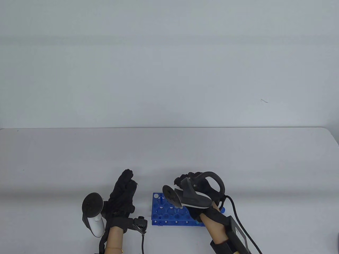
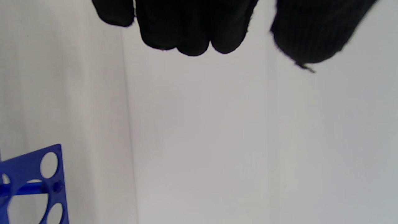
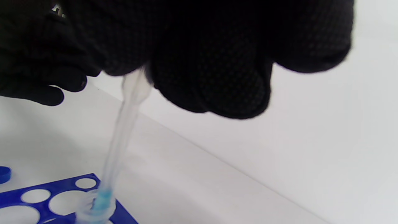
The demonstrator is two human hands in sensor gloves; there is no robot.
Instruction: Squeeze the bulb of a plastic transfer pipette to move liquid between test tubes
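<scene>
Both my gloves are black knit, my right hand (image 3: 211, 59) showing a dotted texture. The rack (image 1: 169, 211) is bright blue, the pipette (image 3: 124, 130) is clear with light blue liquid at its tip, and the table (image 1: 169, 153) is plain pale grey. My left hand's tracker (image 1: 92, 214) is black and white.

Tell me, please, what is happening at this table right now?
A person in black sensor gloves is pipetting. The right hand grips the top of a clear plastic transfer pipette, whose tip stands in a test tube set in the blue tube rack; blue liquid shows at the tip. The left hand is beside the rack, fingers extended, holding nothing. A blue cap lies on the table.
</scene>
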